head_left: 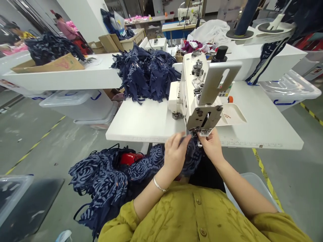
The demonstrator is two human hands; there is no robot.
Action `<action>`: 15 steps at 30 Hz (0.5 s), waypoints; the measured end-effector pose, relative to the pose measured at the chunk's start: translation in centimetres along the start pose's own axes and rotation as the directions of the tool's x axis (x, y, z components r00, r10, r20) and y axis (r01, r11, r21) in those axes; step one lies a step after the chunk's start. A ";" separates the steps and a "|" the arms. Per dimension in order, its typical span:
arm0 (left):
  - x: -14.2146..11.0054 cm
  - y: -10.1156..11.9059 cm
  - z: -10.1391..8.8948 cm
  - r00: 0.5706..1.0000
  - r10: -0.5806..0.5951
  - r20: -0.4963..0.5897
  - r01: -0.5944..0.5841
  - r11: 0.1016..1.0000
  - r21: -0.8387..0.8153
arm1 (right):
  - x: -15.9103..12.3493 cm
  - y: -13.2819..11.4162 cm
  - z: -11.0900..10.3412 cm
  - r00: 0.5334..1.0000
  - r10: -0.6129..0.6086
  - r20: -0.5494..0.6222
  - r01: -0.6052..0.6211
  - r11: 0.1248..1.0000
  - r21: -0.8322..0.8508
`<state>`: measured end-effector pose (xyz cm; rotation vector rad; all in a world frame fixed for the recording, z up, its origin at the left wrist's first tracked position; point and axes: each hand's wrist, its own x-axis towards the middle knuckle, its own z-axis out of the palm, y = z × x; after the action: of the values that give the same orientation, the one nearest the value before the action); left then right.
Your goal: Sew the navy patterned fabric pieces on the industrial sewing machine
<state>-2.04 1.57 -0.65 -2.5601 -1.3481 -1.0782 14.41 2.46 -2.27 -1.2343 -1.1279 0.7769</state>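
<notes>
A white sewing machine (188, 87) stands at the front of the table, its needle area near the edge. My left hand (175, 153) is closed on a navy patterned bra (193, 158) just left of the needle area. On the other side, my right hand (212, 148) has its fingers pinched at the fabric under the machine head, the fingertips partly hidden by the metal plate. More navy bras with swirl-patterned cups (101, 171) hang in a heap below the table at the left, some joined toward my lap.
Dark navy fabric pieces (148, 72) are heaped behind the machine at left. A cream tray (233, 114) with small red bits lies right of it. Thread spools (243, 20) stand above at right. Plastic bins (78, 104) sit below; a cardboard box (50, 65) holds more dark fabric.
</notes>
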 end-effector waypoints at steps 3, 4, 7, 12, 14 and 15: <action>-0.5 0.1 0.6 0.967 0.237 0.093 -0.235 0.972 -0.023 | 0.8 -0.4 -0.5 1.000 -0.022 0.022 0.024 0.995 -0.101; -0.6 0.3 0.7 0.954 0.267 0.138 -0.267 0.963 -0.019 | 1.1 -0.5 -0.7 0.999 -0.015 0.037 0.020 0.992 -0.125; -1.0 0.8 0.9 0.957 0.225 0.186 -0.246 0.964 0.101 | 1.8 -0.5 -1.1 0.998 0.011 0.057 -0.001 0.987 -0.159; -1.3 1.5 0.9 0.967 0.194 0.167 -0.229 0.947 0.226 | 2.4 -0.3 -1.1 0.999 0.012 0.052 -0.001 0.978 -0.209; -1.2 1.8 0.9 0.969 0.184 0.163 -0.220 0.945 0.243 | 2.6 -0.4 -1.0 0.998 0.009 0.061 0.005 0.975 -0.222; -1.2 1.8 0.9 0.971 0.176 0.164 -0.213 0.945 0.247 | 2.7 -0.4 -0.9 0.998 0.006 0.067 0.010 0.974 -0.228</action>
<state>-0.62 -0.08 -1.53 -2.5405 -1.1432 -0.6497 16.05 4.62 -1.21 -1.4062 -1.3014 0.7054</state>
